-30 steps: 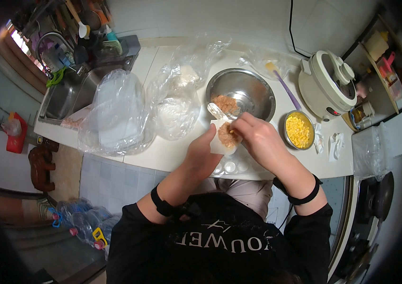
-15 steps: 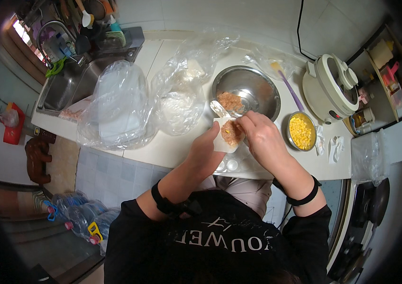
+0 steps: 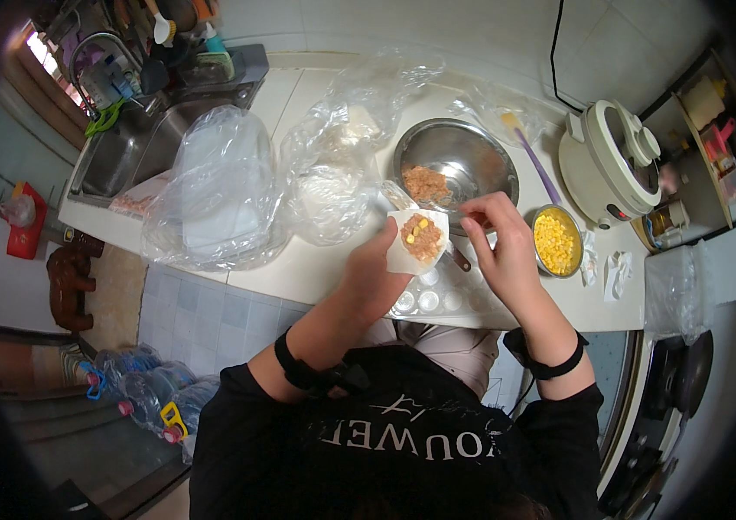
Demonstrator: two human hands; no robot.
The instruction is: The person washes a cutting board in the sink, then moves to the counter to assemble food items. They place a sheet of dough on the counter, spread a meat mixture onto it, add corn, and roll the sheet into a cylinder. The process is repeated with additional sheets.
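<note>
My left hand (image 3: 374, 267) holds a pale square dough wrapper (image 3: 404, 257) flat. Pinkish minced filling (image 3: 420, 236) sits on the wrapper, with a few yellow corn kernels on top. My right hand (image 3: 507, 239) hovers just right of the wrapper, thumb and fingers apart, nothing visible in it. Beyond both hands stands a steel mixing bowl (image 3: 491, 147) with a lump of minced filling (image 3: 426, 185) at its left side. To the right of my right hand is a small metal bowl of corn kernels (image 3: 556, 243).
A clear plastic tray with round hollows (image 3: 450, 300) lies at the counter's front edge, a dark handle (image 3: 460, 258) above it. Plastic-wrapped white packages (image 3: 331, 195) and a bagged box (image 3: 221, 186) are on the left. A purple-handled brush (image 3: 538, 165) lies before a white cooker (image 3: 604, 165).
My right hand has moved off the wrapper to the right, and its fingers have spread. More corn kernels now show on the filling.
</note>
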